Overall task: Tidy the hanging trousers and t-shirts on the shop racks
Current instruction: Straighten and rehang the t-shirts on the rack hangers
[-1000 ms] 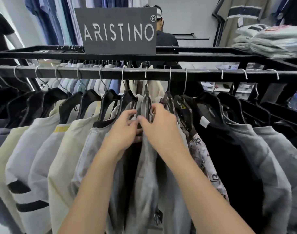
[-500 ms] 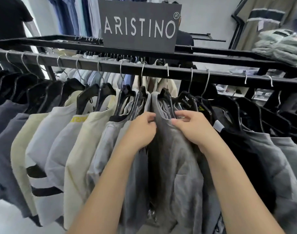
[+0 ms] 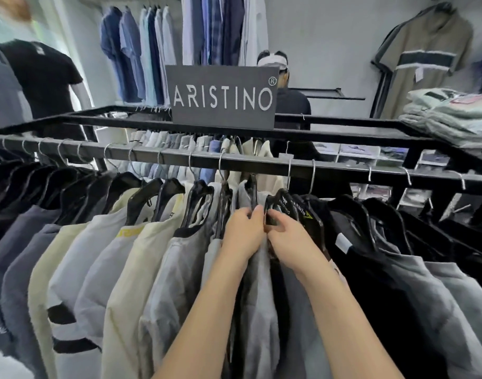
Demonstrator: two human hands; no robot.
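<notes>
Tidying a shop rail (image 3: pixel 163 157).
My left hand (image 3: pixel 244 236) grips the soft, light grey t-shirt (image 3: pixel 259 296); my right hand (image 3: pixel 292 237) grips a stiff black hanger (image 3: pixel 282 203), probably the surer hold.

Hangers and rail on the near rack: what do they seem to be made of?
Hangers: black plastic by the look, moulded and glossy, catching highlights. Their hooks: thin silvery wire, probably steel. Rail: flat-sided bar, likely metal with a matte black coating; no shine.
</notes>
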